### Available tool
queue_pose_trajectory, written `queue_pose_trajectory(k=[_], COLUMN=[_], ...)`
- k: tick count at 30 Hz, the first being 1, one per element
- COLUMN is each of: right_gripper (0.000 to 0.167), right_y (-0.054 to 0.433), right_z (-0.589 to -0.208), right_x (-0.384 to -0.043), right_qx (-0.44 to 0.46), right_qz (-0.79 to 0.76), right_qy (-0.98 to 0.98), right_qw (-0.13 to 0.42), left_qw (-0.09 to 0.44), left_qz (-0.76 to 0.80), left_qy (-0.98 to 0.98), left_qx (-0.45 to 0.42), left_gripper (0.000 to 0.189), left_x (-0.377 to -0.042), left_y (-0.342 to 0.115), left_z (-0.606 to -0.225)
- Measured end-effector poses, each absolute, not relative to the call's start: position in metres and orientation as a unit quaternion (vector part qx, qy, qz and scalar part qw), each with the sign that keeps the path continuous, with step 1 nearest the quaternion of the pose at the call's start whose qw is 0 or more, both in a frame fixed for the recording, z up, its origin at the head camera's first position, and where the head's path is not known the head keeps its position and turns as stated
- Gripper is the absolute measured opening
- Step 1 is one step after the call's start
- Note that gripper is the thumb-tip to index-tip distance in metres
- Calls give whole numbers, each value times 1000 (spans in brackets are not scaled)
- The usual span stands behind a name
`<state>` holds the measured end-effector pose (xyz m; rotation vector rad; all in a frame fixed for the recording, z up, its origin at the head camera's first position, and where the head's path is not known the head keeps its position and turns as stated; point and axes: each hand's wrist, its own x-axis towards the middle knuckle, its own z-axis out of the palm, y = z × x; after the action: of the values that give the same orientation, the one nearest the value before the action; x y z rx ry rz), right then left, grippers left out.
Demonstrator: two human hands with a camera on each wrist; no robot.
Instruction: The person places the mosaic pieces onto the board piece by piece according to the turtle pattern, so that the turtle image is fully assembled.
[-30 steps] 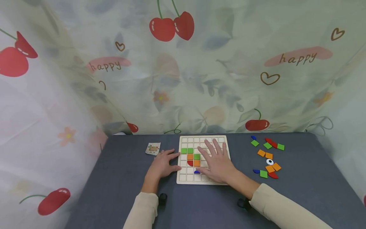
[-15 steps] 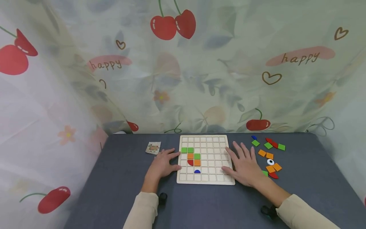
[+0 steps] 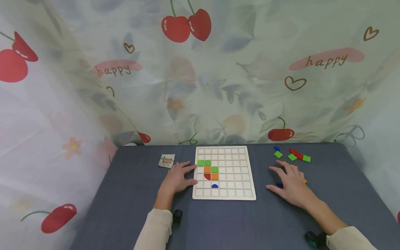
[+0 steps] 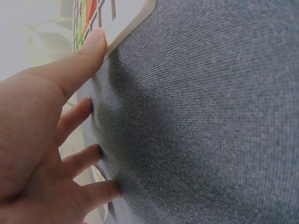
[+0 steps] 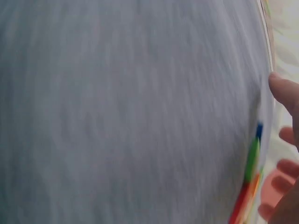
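A pale gridded board (image 3: 232, 177) lies mid-table in the head view. Set in its cells are green squares (image 3: 200, 163), orange squares (image 3: 214, 176), a red quarter-circle (image 3: 207, 176) and a blue half-circle (image 3: 214, 186). My left hand (image 3: 178, 177) rests at the board's left side, fingers spread; in the left wrist view its thumb touches the board edge (image 4: 133, 25). With fingers spread and holding nothing, my right hand (image 3: 292, 187) is over the loose pieces, hiding most of the nearer ones. A blue piece (image 3: 279, 185) shows beside its thumb.
Loose red pieces (image 3: 296, 153), green squares (image 3: 307, 158) and a blue piece (image 3: 276, 148) lie at the back right of the grey table (image 3: 225, 225). A small printed card (image 3: 166, 160) is behind my left hand. A patterned curtain (image 3: 218, 86) hangs behind the table.
My right hand has moved right, off the board and over to the loose pieces, uncovering the grid and the blue half-circle. My left hand has stayed at the board's left edge.
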<state>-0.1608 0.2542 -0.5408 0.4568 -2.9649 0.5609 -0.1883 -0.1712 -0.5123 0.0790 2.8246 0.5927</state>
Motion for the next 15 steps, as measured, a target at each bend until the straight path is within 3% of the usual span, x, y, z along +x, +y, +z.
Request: queue_pose_trajectory(k=[15], right_gripper=[19], right_y=[284], right_z=[-536], right_x=[-158], right_qx=[180], right_qz=[215], right_qy=[-958], right_qw=[53], left_qw=[123], left_qz=[203], left_qy=[971], left_qx=[25], left_gripper=[69], left_x=[-189], left_y=[-171], left_z=[-513])
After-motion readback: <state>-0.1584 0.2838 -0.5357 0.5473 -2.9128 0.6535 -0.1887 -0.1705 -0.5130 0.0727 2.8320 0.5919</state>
